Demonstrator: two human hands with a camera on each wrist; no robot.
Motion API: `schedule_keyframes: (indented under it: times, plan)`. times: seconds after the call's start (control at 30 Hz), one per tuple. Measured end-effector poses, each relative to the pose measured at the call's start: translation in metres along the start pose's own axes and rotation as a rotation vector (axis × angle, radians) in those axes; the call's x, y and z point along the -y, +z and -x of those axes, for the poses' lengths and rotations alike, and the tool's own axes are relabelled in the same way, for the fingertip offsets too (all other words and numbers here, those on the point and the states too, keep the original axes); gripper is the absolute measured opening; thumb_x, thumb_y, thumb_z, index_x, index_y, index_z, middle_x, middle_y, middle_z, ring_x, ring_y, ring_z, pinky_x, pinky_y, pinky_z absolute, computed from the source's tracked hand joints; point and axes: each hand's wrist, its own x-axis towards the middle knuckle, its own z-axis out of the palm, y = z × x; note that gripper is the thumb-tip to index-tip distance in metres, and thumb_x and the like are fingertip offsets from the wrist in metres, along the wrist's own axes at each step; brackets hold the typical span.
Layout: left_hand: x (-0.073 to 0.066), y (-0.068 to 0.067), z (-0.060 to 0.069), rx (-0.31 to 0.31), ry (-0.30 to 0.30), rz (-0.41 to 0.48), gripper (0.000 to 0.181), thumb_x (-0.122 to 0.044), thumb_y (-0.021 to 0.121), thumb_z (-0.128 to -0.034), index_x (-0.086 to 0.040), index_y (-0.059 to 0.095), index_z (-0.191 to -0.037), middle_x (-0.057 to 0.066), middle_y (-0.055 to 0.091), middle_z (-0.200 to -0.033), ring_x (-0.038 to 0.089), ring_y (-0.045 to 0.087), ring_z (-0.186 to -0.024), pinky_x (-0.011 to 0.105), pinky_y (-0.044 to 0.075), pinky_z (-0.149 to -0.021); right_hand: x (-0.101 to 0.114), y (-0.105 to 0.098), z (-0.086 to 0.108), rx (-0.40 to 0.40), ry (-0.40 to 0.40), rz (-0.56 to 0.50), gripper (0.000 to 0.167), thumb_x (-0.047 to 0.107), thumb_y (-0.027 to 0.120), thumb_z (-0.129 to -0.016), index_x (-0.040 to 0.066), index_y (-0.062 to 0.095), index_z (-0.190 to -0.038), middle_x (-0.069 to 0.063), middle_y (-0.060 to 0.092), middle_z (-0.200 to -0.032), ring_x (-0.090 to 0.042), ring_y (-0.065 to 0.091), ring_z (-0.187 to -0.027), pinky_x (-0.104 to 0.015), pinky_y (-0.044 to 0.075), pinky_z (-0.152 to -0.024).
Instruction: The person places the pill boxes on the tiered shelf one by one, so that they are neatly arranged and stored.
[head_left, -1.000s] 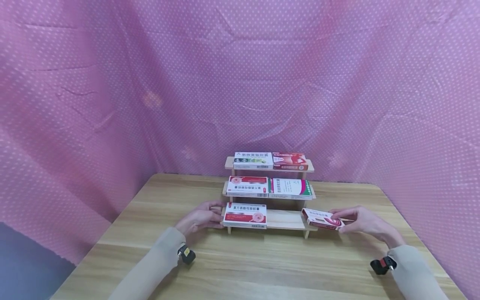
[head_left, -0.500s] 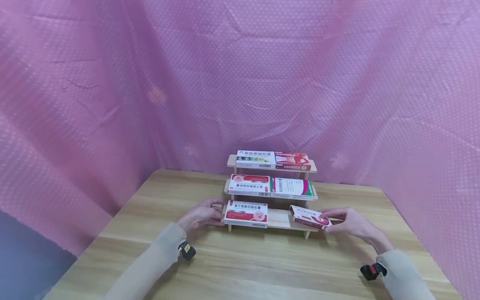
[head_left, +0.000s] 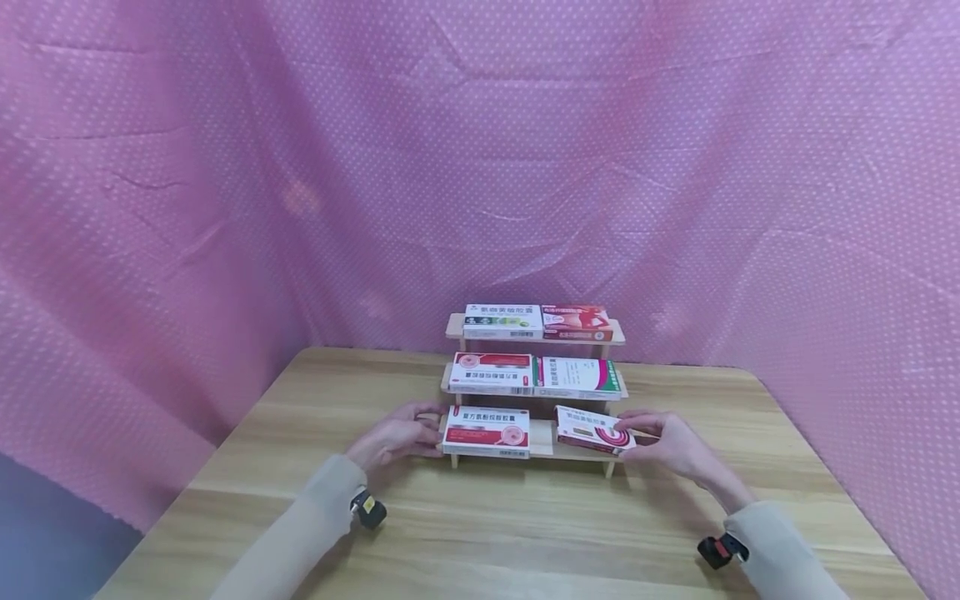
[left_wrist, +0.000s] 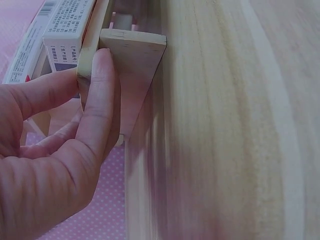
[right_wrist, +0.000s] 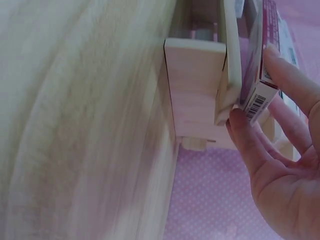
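Observation:
A three-tier wooden display rack (head_left: 542,438) stands on the table. My left hand (head_left: 396,435) pinches the left end of its lowest board (left_wrist: 89,59) between thumb and fingers. On that tier's left half lies a white-and-red medicine box (head_left: 486,432). With thumb and fingers, my right hand (head_left: 670,447) grips a white-and-magenta medicine box (head_left: 587,428) at its right end. This box is tilted over the right half of the lowest tier. In the right wrist view, its barcoded end (right_wrist: 257,104) is angled off the board, and a fingertip is close to the board's edge.
The middle tier bears a red-and-white box (head_left: 491,372) and a white-and-green box (head_left: 576,377). On the top tier are a white-and-green box (head_left: 502,320) and a red box (head_left: 576,321). A pink dotted curtain (head_left: 480,167) hangs behind the wooden table (head_left: 510,533).
My right hand has carried the white-and-magenta box leftward, from beyond the rack's right end to over the lowest tier. My left hand has stayed at the rack's left end.

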Motion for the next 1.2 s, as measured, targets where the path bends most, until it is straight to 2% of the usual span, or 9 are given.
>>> schedule_keyframes:
  times: [0.2,0.4,0.6,0.8,0.93,1.2]
  plan:
    - [-0.001,-0.001,0.001,0.029,0.011,-0.015,0.067,0.012,0.054,-0.0870,0.006,0.027,-0.148,0.028,0.060,-0.123,0.025,0.068,-0.096,0.042,0.059,-0.090,0.004,0.009,-0.003,-0.019,0.004,-0.049,0.049,0.019,0.085,-0.074,0.002,0.069,-0.117,-0.024,0.054,-0.138,-0.042,0.055,-0.125,-0.041,0.049,-0.102]
    - [-0.001,-0.001,0.002,0.011,0.008,-0.017,0.066,0.013,0.054,-0.0862,0.005,0.029,-0.148,0.027,0.061,-0.122,0.026,0.068,-0.096,0.042,0.059,-0.089,0.008,0.019,-0.009,-0.041,-0.007,0.018,0.044,0.016,0.085,-0.074,0.004,0.071,-0.114,-0.025,0.054,-0.137,-0.043,0.056,-0.123,-0.042,0.051,-0.100]
    - [-0.002,0.001,0.000,0.000,-0.003,-0.023,0.063,0.012,0.052,-0.0883,0.004,0.031,-0.148,0.028,0.061,-0.123,0.026,0.068,-0.095,0.043,0.059,-0.088,0.008,0.023,-0.011,-0.064,0.002,0.041,0.042,0.015,0.085,-0.073,0.004,0.072,-0.112,-0.023,0.056,-0.134,-0.039,0.060,-0.118,-0.037,0.056,-0.094]
    - [-0.001,0.001,0.000,0.004,0.000,-0.023,0.064,0.013,0.052,-0.0880,0.006,0.030,-0.148,0.029,0.058,-0.124,0.025,0.068,-0.093,0.042,0.060,-0.087,0.009,0.027,-0.012,-0.076,0.022,0.105,0.040,0.020,0.087,-0.072,0.010,0.075,-0.109,-0.019,0.059,-0.131,-0.034,0.060,-0.114,-0.043,0.056,-0.094]
    - [-0.002,0.002,0.001,0.009,0.008,-0.018,0.065,0.013,0.052,-0.0868,0.006,0.030,-0.147,0.029,0.062,-0.120,0.024,0.068,-0.092,0.042,0.059,-0.088,0.010,0.029,-0.013,-0.086,-0.009,0.134,0.039,0.018,0.086,-0.072,0.011,0.075,-0.108,-0.018,0.057,-0.128,-0.035,0.059,-0.112,-0.046,0.056,-0.093]
    - [-0.003,0.001,0.002,0.031,0.021,-0.016,0.065,0.013,0.053,-0.0872,0.008,0.028,-0.147,0.027,0.063,-0.117,0.022,0.068,-0.090,0.041,0.059,-0.088,0.009,0.030,-0.013,-0.076,-0.061,0.149,0.036,0.017,0.086,-0.072,0.013,0.076,-0.107,-0.016,0.055,-0.124,-0.031,0.059,-0.107,-0.042,0.057,-0.089]
